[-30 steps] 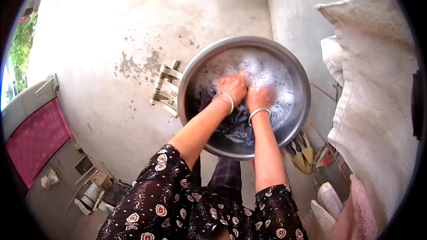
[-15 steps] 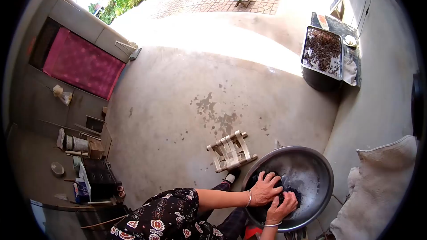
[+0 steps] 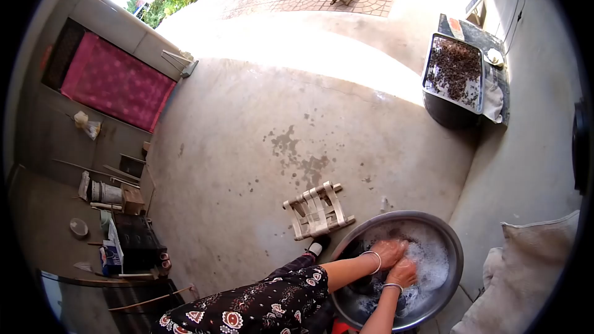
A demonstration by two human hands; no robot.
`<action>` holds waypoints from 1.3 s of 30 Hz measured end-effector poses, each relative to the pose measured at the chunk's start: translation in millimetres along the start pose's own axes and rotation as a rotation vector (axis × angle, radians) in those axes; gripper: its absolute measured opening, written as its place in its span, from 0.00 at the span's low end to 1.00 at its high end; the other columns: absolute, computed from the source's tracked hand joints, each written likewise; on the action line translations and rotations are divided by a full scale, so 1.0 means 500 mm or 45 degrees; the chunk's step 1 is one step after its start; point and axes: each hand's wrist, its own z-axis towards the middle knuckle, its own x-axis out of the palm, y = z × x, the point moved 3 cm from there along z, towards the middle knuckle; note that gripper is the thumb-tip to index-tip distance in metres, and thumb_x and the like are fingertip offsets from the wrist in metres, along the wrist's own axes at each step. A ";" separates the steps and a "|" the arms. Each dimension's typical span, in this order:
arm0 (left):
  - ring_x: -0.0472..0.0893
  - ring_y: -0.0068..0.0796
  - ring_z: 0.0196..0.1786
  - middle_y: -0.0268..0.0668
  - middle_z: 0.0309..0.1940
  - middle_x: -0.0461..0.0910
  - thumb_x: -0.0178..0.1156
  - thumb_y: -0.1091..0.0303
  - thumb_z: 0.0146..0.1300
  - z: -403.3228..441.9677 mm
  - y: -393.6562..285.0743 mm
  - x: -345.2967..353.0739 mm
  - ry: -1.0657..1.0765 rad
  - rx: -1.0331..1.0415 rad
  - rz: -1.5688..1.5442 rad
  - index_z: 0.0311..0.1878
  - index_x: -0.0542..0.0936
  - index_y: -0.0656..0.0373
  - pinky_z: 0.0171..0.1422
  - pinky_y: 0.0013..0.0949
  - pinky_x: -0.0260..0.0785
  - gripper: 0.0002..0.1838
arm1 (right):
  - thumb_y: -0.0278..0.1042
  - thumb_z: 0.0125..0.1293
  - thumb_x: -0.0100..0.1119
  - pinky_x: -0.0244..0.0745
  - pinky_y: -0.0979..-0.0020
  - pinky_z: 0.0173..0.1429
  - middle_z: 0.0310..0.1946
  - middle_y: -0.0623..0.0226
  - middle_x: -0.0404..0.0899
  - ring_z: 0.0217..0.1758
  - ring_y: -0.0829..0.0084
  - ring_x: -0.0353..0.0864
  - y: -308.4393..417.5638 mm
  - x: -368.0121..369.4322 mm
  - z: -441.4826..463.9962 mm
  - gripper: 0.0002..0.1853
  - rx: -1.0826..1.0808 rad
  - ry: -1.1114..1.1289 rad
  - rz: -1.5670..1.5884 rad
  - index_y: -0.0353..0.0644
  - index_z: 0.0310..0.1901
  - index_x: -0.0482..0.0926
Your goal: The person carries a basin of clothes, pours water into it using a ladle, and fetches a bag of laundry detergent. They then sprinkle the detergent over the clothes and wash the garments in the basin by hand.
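Both hands are inside a wide metal basin [image 3: 456,253] with sudsy water [image 3: 433,263] and dark cloth [image 3: 366,286]. My left hand [image 3: 390,252], a bangle at its wrist, is bent down into the suds near the middle of the basin. Just below it, my right hand [image 3: 403,272], also with a bangle, curls downward and nearly touches it. Foam and water blur the fingertips of both, so what they grip is hidden. The dark cloth lies to the left of and beneath my hands.
A low woven stool [image 3: 318,210] stands left of the basin. Pale sacking [image 3: 526,272] hangs at the lower right. A black container with a tray of dark bits [image 3: 455,71] is by the right wall. Household items [image 3: 133,235] line the left.
Half a second ago my hands were spread on the cloth above the water; now they are down in the suds, closer together. White foam has spread over the basin's right side.
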 end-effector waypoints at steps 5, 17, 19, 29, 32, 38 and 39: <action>0.77 0.51 0.39 0.48 0.34 0.76 0.50 0.55 0.60 0.002 -0.011 -0.044 -0.173 -0.091 -0.200 0.36 0.73 0.57 0.41 0.49 0.70 0.14 | 0.43 0.67 0.43 0.67 0.54 0.37 0.30 0.42 0.76 0.32 0.45 0.73 -0.045 -0.016 0.046 0.19 -0.015 -0.097 0.698 0.32 0.35 0.73; 0.67 0.42 0.51 0.43 0.43 0.68 0.54 0.57 0.55 -0.252 -0.043 -0.036 -0.396 0.608 0.393 0.45 0.71 0.52 0.46 0.46 0.60 0.16 | 0.43 0.62 0.51 0.59 0.53 0.56 0.51 0.51 0.68 0.53 0.52 0.67 -0.022 -0.135 -0.205 0.21 -0.479 -0.295 0.465 0.32 0.46 0.66; 0.66 0.42 0.55 0.45 0.49 0.67 0.53 0.58 0.54 -0.237 -0.020 0.009 -0.402 0.603 0.447 0.48 0.69 0.51 0.49 0.51 0.60 0.18 | 0.41 0.63 0.50 0.60 0.55 0.57 0.52 0.53 0.67 0.55 0.54 0.67 -0.022 -0.081 -0.197 0.20 -0.473 -0.339 0.313 0.35 0.50 0.64; 0.75 0.49 0.42 0.51 0.37 0.73 0.50 0.64 0.55 -0.013 -0.011 0.046 -0.096 0.269 0.202 0.38 0.72 0.59 0.41 0.48 0.70 0.10 | 0.33 0.60 0.45 0.64 0.54 0.50 0.38 0.46 0.77 0.45 0.47 0.73 -0.016 -0.027 -0.010 0.12 0.137 0.233 0.112 0.34 0.40 0.73; 0.78 0.51 0.41 0.51 0.36 0.77 0.50 0.63 0.57 -0.002 -0.037 -0.023 0.062 0.062 -0.035 0.36 0.72 0.60 0.46 0.47 0.70 0.10 | 0.36 0.60 0.44 0.66 0.52 0.45 0.31 0.43 0.77 0.38 0.43 0.74 -0.066 0.046 0.014 0.13 0.121 0.029 0.074 0.34 0.36 0.75; 0.76 0.48 0.33 0.44 0.27 0.75 0.53 0.56 0.58 -0.043 -0.039 -0.060 -0.443 0.068 -0.262 0.29 0.73 0.55 0.36 0.50 0.67 0.12 | 0.41 0.66 0.45 0.66 0.52 0.37 0.30 0.45 0.76 0.32 0.46 0.73 -0.035 -0.090 -0.017 0.14 0.033 -0.126 0.897 0.36 0.36 0.71; 0.76 0.47 0.33 0.43 0.25 0.74 0.53 0.55 0.58 -0.085 -0.056 -0.085 -0.561 0.157 -0.275 0.29 0.73 0.55 0.34 0.50 0.66 0.13 | 0.41 0.66 0.46 0.65 0.53 0.38 0.30 0.46 0.76 0.32 0.48 0.72 -0.026 -0.124 -0.046 0.14 0.011 -0.092 0.980 0.35 0.36 0.71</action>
